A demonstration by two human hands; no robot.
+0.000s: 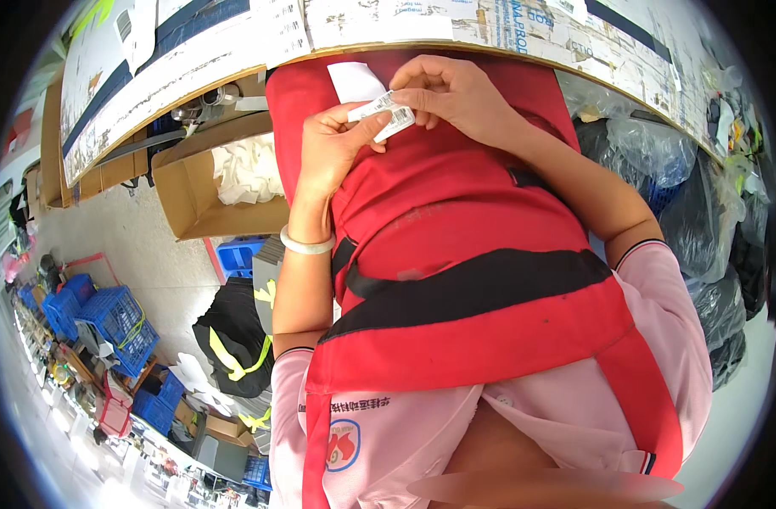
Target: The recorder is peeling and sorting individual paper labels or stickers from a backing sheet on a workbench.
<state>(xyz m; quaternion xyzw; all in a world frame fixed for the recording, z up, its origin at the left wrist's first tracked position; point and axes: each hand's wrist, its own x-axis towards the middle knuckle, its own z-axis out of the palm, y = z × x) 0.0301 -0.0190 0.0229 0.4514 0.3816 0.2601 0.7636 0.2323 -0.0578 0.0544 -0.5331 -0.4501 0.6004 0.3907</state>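
Over my lap, my left hand (335,149) is closed, with its thumb and fingers gripping a small white printed label (398,124). My right hand (456,95) pinches the upper edge of the labels between thumb and forefinger; its other fingers are curled. The printed pieces overlap, and I cannot tell whether they are one folded strip or two. Just beyond them, a blank white paper strip (355,82) lies against the red apron (422,222). Whether that strip joins the labels is hidden.
Ahead of my hands runs the edge of a worn table (366,24). Below it on the left stands a cardboard box (184,199) with crumpled white paper (245,170). Blue crates (120,327) stand farther left; dark plastic bags (691,222) crowd the right.
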